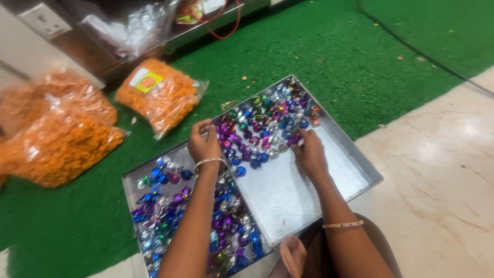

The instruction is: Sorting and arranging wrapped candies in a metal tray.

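Hands work in steel tray [360, 175]: left hand [205, 144] pinches foil sweets [267, 123], right hand [310, 152] fingertips curled on them. Sort gently; keep bare right section clean.

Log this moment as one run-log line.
left hand: on foil-wrapped pieces in far tray | right hand: touching same pile | near tray: more pieces | orange snack bags: on green mat
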